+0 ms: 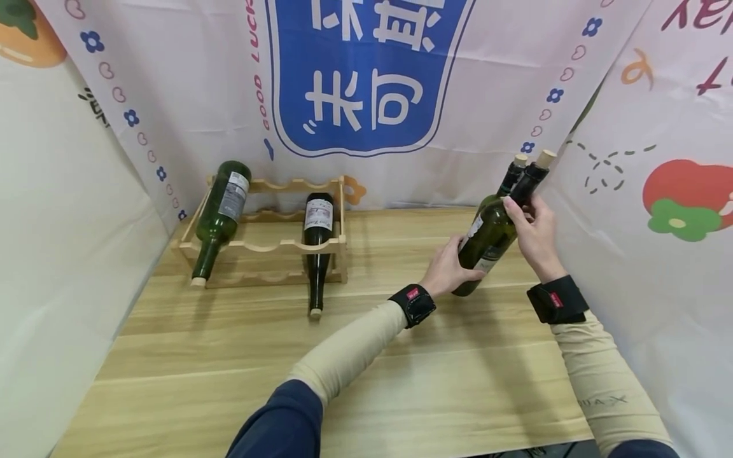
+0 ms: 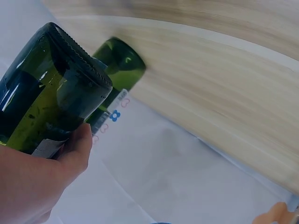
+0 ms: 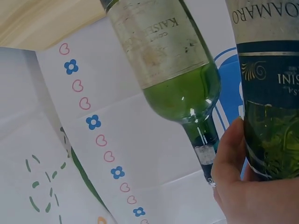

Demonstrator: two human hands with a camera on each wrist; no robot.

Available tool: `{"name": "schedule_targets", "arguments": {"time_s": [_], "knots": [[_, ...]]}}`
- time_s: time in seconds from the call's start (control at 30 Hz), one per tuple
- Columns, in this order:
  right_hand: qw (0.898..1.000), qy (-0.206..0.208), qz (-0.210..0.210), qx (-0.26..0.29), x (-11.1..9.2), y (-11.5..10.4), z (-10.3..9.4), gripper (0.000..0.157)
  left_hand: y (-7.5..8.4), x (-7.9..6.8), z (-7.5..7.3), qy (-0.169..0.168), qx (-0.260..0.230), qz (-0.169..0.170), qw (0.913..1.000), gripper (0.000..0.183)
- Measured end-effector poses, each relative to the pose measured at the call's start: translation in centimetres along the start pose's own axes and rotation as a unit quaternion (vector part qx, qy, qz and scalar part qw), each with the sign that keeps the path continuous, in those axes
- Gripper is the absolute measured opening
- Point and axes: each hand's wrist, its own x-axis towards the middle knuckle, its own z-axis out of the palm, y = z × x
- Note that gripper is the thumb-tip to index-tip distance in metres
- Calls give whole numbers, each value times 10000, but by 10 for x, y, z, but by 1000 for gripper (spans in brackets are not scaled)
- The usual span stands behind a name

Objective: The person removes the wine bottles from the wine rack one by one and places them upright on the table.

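Observation:
Both hands hold one dark green wine bottle [image 1: 494, 236], corked and tilted with its neck up to the right. My left hand [image 1: 449, 268] grips it low, near the base. Higher up, around the shoulder and neck, are the thumb and fingers of my right hand [image 1: 537, 236]. Behind it stands a second corked green bottle [image 1: 508, 178], mostly hidden in the head view. The right wrist view shows that second bottle's pale label [image 3: 161, 39] beside the held bottle [image 3: 275, 135]. In the left wrist view the held bottle's base [image 2: 70, 70] appears above the wooden table.
A wooden wine rack [image 1: 266, 248] stands at the back left. A green bottle [image 1: 224, 203] lies at its left end and a darker bottle [image 1: 318, 245] at its right, both corks facing forward. Printed cloth [image 1: 200, 95] hangs behind the wooden table [image 1: 435, 375] and at both sides.

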Motion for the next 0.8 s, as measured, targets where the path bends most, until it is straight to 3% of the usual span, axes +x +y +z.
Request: {"name": "schedule_targets", "arguments": {"time_s": [0.17,0.3,0.47,0.8], "knots": [[9997,80,-70,-207,5,17,-6,21,3,2,8,-10,88,-13,10000,78],[9990,176,-104,-385,5,20,-10,30,4,5,15,68,158,23,9998,77],[9987,114,-211,-457,5,21,-13,29,2,8,23,134,197,86,9997,76],[9876,-114,-936,-1256,1,34,-13,33,-4,9,42,95,378,-39,9992,81]]}}
